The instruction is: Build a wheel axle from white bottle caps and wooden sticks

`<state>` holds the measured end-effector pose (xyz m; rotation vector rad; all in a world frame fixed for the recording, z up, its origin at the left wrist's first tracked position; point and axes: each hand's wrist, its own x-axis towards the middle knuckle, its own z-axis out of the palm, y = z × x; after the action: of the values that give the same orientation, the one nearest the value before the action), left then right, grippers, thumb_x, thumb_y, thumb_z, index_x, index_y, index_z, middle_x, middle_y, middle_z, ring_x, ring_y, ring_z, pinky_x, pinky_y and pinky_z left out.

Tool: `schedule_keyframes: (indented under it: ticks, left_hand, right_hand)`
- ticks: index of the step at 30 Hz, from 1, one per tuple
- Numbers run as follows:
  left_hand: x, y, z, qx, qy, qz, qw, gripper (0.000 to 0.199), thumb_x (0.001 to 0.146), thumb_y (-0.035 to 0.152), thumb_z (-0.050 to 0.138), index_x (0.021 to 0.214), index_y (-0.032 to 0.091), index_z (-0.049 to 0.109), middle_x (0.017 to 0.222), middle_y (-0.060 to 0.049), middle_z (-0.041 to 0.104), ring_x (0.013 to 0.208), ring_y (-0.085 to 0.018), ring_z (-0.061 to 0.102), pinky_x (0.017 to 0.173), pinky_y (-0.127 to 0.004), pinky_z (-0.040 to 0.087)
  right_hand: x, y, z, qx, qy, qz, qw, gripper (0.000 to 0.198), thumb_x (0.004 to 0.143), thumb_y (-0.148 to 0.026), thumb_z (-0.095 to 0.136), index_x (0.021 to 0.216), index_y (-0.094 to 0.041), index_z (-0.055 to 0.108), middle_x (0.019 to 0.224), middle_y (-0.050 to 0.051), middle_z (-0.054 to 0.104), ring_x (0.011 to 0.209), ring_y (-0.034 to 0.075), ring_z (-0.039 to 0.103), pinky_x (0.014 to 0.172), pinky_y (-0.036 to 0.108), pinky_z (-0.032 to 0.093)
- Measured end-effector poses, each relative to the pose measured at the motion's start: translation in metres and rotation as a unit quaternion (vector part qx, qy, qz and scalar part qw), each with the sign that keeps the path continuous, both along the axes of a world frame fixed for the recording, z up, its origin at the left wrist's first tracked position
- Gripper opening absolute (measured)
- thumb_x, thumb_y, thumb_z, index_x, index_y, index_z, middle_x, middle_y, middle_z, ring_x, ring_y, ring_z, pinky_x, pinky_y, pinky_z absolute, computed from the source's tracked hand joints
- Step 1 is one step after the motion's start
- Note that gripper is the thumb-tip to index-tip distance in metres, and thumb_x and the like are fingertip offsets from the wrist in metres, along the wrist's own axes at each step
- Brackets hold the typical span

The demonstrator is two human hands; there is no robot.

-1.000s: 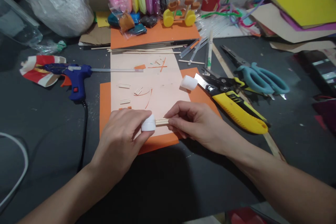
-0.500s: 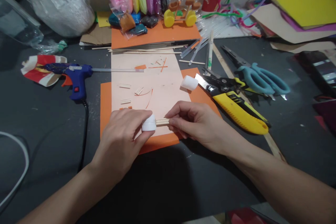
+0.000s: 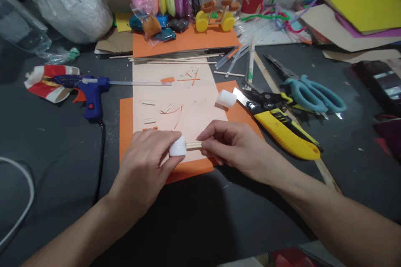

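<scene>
Almost nothing is shifted since the earlier frame: at lower centre a white cap (image 3: 177,147) is kept pinched by the left hand (image 3: 147,162), a wooden stick (image 3: 194,144) by the right hand (image 3: 232,146), over the orange sheet (image 3: 125,125).

Both hands' fingers (image 3: 175,160) pinched closed, nearly meeting.

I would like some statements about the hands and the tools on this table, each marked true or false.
1. The left hand holds a white cap. True.
2. The right hand holds the blue scissors. False: it pinches a wooden stick; the scissors lie on the table.
3. The stick meets the cap. True.
4. The glue gun is yellow. False: it is blue.
5. A second white cap lies beside the yellow cutter. True.
</scene>
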<state>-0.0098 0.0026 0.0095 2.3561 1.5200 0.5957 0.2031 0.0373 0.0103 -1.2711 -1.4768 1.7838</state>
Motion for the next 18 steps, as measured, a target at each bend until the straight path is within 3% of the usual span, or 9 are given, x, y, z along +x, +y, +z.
schedule_keyframes:
  ticks: [18]
  left_hand:
    - [0.0003, 0.0003, -0.0012, -0.001, 0.003, 0.003, 1.000, 0.011, 0.093, 0.019, 0.062, 0.104, 0.021, 0.064, 0.097, -0.005, 0.075, 0.087, -0.023, 0.065, 0.080, -0.037, 0.047]
  right_hand:
    - [-0.0001, 0.0006, 0.0007, -0.009, 0.005, -0.001, 1.000, 0.007, 0.086, -0.020, 0.062, 0.082, -0.015, 0.060, 0.065, -0.002, 0.059, 0.050, 0.007, 0.051, 0.046, 0.018, 0.038]
